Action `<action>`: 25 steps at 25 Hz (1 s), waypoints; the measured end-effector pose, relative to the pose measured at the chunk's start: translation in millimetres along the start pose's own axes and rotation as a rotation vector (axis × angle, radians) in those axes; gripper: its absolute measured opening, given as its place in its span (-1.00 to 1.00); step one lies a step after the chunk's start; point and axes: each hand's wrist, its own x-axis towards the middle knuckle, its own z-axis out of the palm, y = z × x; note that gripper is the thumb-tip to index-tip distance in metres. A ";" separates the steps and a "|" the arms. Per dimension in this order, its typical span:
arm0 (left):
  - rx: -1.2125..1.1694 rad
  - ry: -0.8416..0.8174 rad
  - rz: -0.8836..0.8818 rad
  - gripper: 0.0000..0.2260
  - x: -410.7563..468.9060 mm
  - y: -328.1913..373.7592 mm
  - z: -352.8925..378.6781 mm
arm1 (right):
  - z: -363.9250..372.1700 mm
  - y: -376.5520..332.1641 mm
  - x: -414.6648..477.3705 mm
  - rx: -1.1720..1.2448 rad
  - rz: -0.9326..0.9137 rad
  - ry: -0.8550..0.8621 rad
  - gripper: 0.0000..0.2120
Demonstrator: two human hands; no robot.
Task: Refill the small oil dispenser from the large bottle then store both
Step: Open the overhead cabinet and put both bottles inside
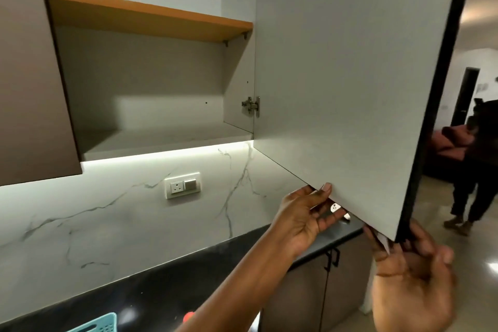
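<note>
Neither the oil dispenser nor the large bottle shows in the head view. A wall cabinet stands open, its grey door (pixel 350 89) swung out toward me. My left hand (pixel 301 215) grips the door's bottom edge, thumb on the inner face and fingers underneath. My right hand (pixel 412 280), blurred, holds the door's lower outer corner by its dark edge. Inside, the cabinet floor (pixel 161 140) and the orange-edged shelf (pixel 151 16) above it hold nothing.
Below runs a black countertop (pixel 134 291) against a marble backsplash with a socket (pixel 182 184). A teal basket (pixel 99 325) and a small red object (pixel 188 315) sit at the bottom edge. Base cabinets (pixel 323 291) are below right. A person (pixel 479 170) stands at far right.
</note>
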 end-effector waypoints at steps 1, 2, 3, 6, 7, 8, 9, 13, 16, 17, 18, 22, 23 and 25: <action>-0.011 -0.003 -0.012 -0.71 10.4 -5.3 7.1 | 2.3 -0.3 3.1 -0.485 -0.307 0.116 -0.58; -0.018 -0.003 -0.023 -0.73 19.1 -9.6 13.7 | -2.4 5.3 12.8 -0.841 -0.453 0.078 -0.63; -0.028 0.004 -0.031 -0.75 26.6 -13.5 19.6 | -6.6 6.7 18.9 -1.017 -0.426 0.119 -0.62; -0.089 0.006 -0.010 -0.67 46.0 -25.4 33.6 | 3.8 0.0 39.8 -0.952 -0.491 0.265 -0.54; -0.104 0.012 0.011 -0.56 52.0 -29.0 37.2 | -4.4 -6.0 51.6 -0.995 -0.505 0.278 -0.56; -0.121 0.018 0.028 -0.45 58.0 -32.0 40.8 | -10.1 -11.7 60.9 -1.020 -0.505 0.293 -0.57; -0.140 0.022 0.041 -0.34 63.9 -34.6 44.4 | -14.1 -16.9 69.3 -1.053 -0.509 0.308 -0.59; -0.157 0.048 0.065 -0.26 82.3 -43.1 55.4 | -22.7 -34.2 95.6 -1.082 -0.462 0.316 -0.76; -0.157 0.043 0.091 -0.35 90.7 -46.1 56.8 | -25.1 -36.7 104.5 -1.047 -0.440 0.291 -0.82; -0.154 0.039 0.092 -0.35 91.8 -46.7 56.0 | -25.9 -36.8 104.8 -1.039 -0.438 0.282 -0.81; -0.154 0.033 0.087 -0.33 91.5 -47.4 54.9 | -27.4 -37.2 104.3 -1.028 -0.439 0.271 -0.81; -0.136 -0.016 0.036 -0.62 92.7 -42.6 43.4 | -35.6 -34.9 100.8 -0.994 -0.447 0.288 -0.77; -0.133 -0.026 0.017 -0.75 91.4 -38.6 37.8 | -36.8 -32.9 99.4 -0.983 -0.439 0.293 -0.69; -0.126 -0.026 -0.005 -0.88 84.8 -27.0 23.6 | -38.9 -28.9 96.2 -0.950 -0.428 0.299 -0.50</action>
